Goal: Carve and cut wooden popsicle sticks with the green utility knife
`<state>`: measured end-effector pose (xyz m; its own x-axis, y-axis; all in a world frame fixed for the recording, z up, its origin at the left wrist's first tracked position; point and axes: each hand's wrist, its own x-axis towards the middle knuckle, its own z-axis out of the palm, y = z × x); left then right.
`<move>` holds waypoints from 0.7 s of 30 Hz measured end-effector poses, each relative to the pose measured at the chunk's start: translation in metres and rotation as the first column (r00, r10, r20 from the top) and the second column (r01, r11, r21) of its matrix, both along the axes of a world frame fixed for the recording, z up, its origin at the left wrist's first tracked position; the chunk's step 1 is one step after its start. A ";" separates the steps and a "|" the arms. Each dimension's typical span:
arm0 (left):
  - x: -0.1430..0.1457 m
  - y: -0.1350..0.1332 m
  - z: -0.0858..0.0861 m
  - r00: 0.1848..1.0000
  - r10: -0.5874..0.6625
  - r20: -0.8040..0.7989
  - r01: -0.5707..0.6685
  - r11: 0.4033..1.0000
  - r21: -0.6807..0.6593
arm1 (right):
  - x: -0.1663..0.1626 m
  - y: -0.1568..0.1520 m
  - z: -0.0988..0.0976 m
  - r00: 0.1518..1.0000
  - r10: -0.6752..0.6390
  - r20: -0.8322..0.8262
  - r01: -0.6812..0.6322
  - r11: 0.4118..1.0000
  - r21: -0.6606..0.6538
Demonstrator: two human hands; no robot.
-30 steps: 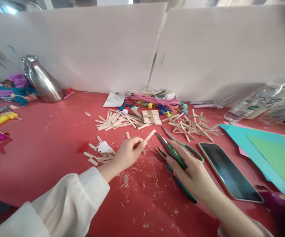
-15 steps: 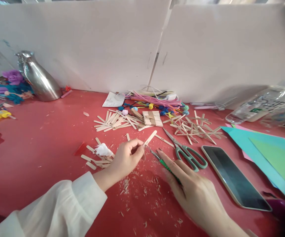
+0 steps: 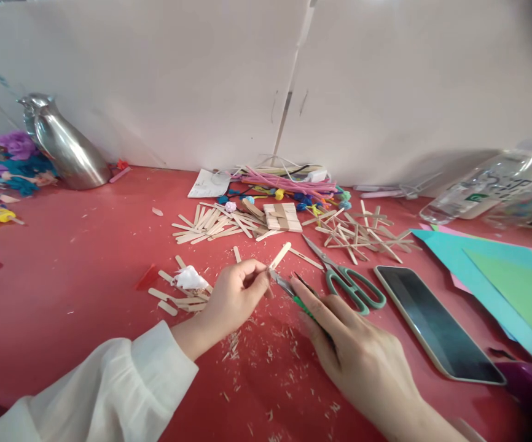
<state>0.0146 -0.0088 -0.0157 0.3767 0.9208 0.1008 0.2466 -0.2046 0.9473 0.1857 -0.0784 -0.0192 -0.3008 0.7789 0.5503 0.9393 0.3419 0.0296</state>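
Between thumb and fingers, my left hand (image 3: 238, 294) pinches a wooden craft stick (image 3: 281, 254) whose free end points up and to the right. My right hand (image 3: 358, 356) is wrapped round a craft knife (image 3: 301, 304) with a green handle. The knife's blade (image 3: 277, 277) meets the stick close to my left fingertips. Pale wood shavings (image 3: 270, 353) are scattered on the red table (image 3: 86, 264) below both hands. Left of my left hand lie several cut sticks (image 3: 169, 301) with a crumpled white tissue (image 3: 190, 277) on them.
Green-handled scissors (image 3: 349, 282) and a phone (image 3: 441, 325) lie to the right, with coloured paper (image 3: 491, 276) beyond. Behind are stick piles (image 3: 215, 221), a stick bundle (image 3: 283, 217) and pink pipe cleaners (image 3: 284, 181). A metal jug (image 3: 70, 147) stands back left; a plastic bottle (image 3: 487, 184) lies back right.
My right hand has moved slightly left and up, bringing the knife blade from just beside the stick onto it. My left hand keeps its pinch. The whole view has shifted slightly.
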 end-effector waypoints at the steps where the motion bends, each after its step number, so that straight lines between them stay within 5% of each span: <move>1: 0.000 0.000 0.000 1.000 0.007 0.001 -0.007 1.000 -0.003 | 0.000 0.000 0.000 1.000 -0.008 0.021 0.008 1.000 0.009; 21: 0.000 -0.002 -0.003 0.998 0.053 0.025 -0.053 0.998 -0.030 | 0.000 -0.002 -0.002 0.995 -0.025 0.100 0.020 0.999 0.047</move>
